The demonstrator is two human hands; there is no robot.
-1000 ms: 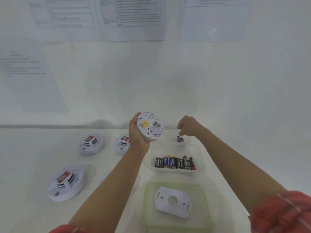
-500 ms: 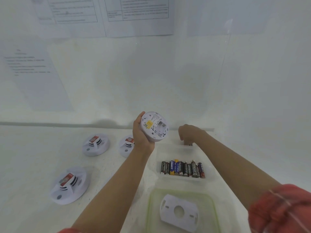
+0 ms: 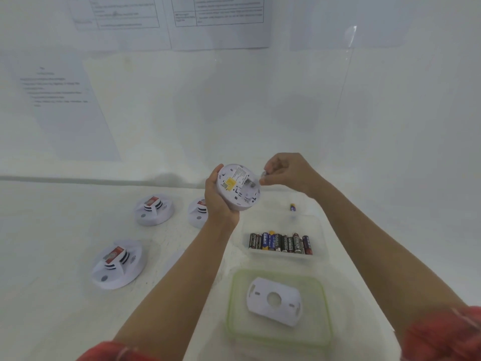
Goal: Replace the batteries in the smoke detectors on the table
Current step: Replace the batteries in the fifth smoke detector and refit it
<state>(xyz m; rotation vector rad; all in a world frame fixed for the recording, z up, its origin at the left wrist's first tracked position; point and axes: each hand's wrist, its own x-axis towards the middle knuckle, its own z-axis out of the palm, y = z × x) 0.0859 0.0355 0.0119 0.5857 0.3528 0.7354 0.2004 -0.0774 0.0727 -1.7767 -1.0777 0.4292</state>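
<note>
My left hand (image 3: pixel 218 198) grips a white smoke detector (image 3: pixel 238 187) above the table, its open back with a yellow label turned toward me. My right hand (image 3: pixel 286 170) pinches a small battery (image 3: pixel 263 174) at the detector's upper right edge. Three more detectors (image 3: pixel 153 209) (image 3: pixel 198 212) (image 3: pixel 118 264) lie on the white table to the left. A clear tray (image 3: pixel 282 227) holds a row of several batteries (image 3: pixel 281 243). One loose battery (image 3: pixel 292 207) lies behind the tray.
A green-rimmed container lid (image 3: pixel 279 332) near the front carries a white mounting plate (image 3: pixel 273 300). A white wall with printed sheets rises just behind the table. The table edge falls away to the right of the tray.
My right hand dipped toward the table behind the tray, then rose with a battery to the detector's edge. The left hand kept the detector raised. One battery stays on the table.
</note>
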